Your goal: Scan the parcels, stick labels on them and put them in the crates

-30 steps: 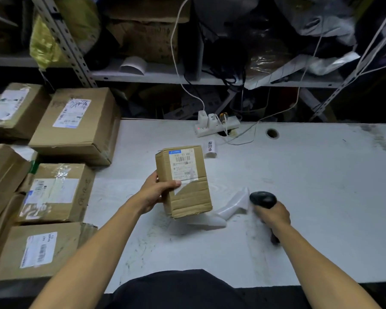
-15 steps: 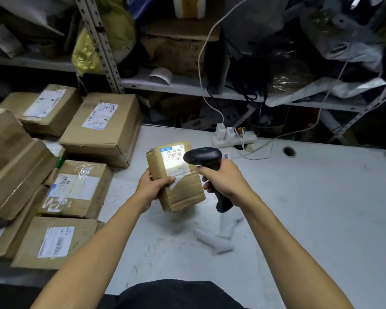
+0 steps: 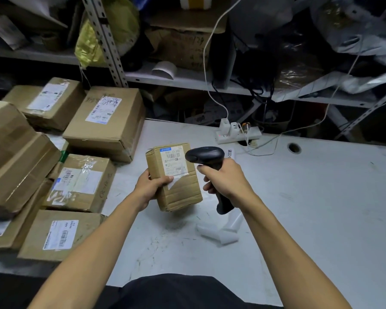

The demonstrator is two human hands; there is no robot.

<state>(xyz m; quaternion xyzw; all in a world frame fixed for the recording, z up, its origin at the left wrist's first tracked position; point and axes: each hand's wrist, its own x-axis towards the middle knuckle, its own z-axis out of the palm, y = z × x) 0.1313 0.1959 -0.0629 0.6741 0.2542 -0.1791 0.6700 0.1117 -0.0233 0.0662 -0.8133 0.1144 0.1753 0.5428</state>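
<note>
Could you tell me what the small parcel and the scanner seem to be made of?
Small parcel: brown corrugated cardboard, matte, judging by its creased flaps and ribbed dents; its white label looks like paper. Scanner: apparently black moulded plastic, smooth with a dull sheen on its rounded head.

One held parcel (image 3: 174, 177), six more parcels stacked at table's left edge (image 3: 105, 118), one scanner (image 3: 206, 156), one power strip (image 3: 239, 133) at back edge, two hands.
</note>
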